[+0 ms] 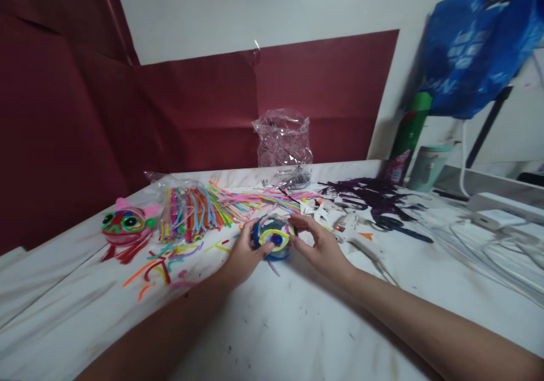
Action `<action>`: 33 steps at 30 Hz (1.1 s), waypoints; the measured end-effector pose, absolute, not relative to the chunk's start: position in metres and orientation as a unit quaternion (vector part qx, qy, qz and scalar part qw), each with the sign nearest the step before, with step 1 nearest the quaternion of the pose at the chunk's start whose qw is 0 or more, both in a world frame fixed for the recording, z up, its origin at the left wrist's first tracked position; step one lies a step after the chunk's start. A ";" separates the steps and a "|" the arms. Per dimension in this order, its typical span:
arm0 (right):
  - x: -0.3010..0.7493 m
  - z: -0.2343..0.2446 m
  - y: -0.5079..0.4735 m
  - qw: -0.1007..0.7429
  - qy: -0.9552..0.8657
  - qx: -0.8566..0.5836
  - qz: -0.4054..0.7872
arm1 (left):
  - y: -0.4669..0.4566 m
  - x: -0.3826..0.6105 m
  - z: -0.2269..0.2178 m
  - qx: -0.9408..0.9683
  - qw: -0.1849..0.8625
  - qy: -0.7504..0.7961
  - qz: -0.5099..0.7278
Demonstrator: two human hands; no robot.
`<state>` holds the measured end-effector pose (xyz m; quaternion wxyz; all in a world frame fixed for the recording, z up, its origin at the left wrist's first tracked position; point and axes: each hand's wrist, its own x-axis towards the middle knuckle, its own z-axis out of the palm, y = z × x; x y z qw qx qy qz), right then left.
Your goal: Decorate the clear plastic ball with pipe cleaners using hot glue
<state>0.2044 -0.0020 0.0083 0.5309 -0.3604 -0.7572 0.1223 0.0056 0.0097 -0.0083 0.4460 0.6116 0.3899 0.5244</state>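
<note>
We note both hands raised over the near middle of the table [272, 335], at the round piece [277, 238], its blue rim and yellow eye outline turned our way. The left hand [243, 254] has it by the left side, thumb across the front and fingers behind, firm enough, we judge, to carry it. The right hand [322, 249] closes on the right edge with thumb and fingertips, an open gap behind the pinch; this likely steadies the piece and leaves its face in sight.

Strips in a clear bag [191, 214] and loose offcuts [164, 269] lie to the left, near a red mask-like figure [127, 223]. Dark strands [369, 194] and scissors [395, 226] lie to the right. Materials at the sides presumably keep the working spot free.
</note>
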 end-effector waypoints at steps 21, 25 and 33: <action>0.199 0.000 -0.009 0.429 -0.838 -0.318 -0.113 | 0.006 0.011 -0.020 0.638 0.387 0.379 0.548; 0.201 -0.003 -0.007 0.452 -0.831 -0.314 -0.078 | 0.003 0.010 -0.020 0.643 0.394 0.362 0.548; 0.202 -0.008 -0.006 0.466 -0.816 -0.337 -0.056 | 0.004 0.008 -0.022 0.659 0.374 0.352 0.550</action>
